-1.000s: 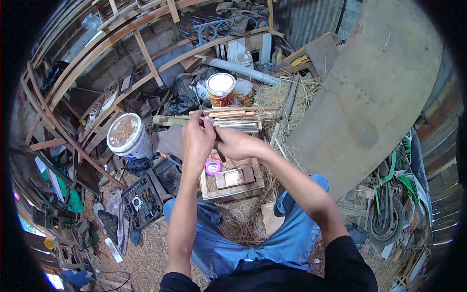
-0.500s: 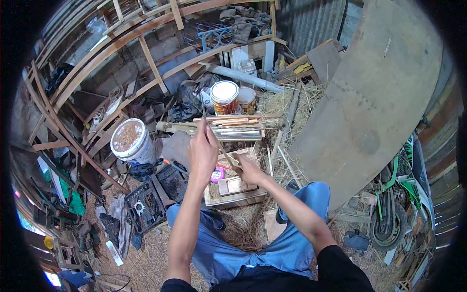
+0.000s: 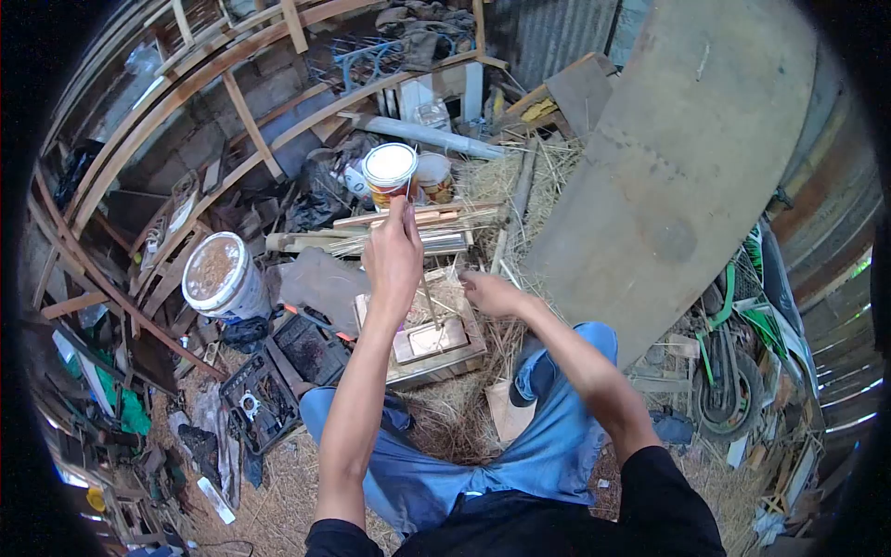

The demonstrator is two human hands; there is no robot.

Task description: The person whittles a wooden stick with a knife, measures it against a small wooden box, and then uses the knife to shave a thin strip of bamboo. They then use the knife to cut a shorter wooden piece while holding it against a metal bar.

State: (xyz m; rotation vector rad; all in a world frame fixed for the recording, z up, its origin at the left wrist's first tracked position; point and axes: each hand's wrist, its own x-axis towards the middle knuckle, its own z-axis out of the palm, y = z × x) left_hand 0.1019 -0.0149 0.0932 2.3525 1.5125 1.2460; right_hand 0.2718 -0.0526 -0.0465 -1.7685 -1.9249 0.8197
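In the left hand (image 3: 396,255), raised over the near side of the work, a thin strip (image 3: 431,307) is pinched, thumb up, its upper end rising toward the can (image 3: 390,165) and its lower end slanting down to the block (image 3: 431,342). The right hand (image 3: 497,295) is apart from the strip, beside the far right edge of the box (image 3: 436,370), fingers loosely bent; blur hides the tips, so I cannot tell whether they hold anything. The strip looks light and rather stiff, probably springy along its length and easily cracked or splintered if bent hard. It should be gripped near the middle for balance, or close to the end being worked for control; a dry surface, if it is one, ought not to slip.

Under the hands, the block lies flat on the box amid straw-coloured shavings. Just beyond the box sit stacked slats (image 3: 436,219), with the can and a smaller tin (image 3: 433,176) behind them. To the left are an open tool case (image 3: 311,348) and a bucket (image 3: 244,302) of sawdust. Farther right leans a big board (image 3: 677,186), with a tyre (image 3: 733,395) near its lower edge
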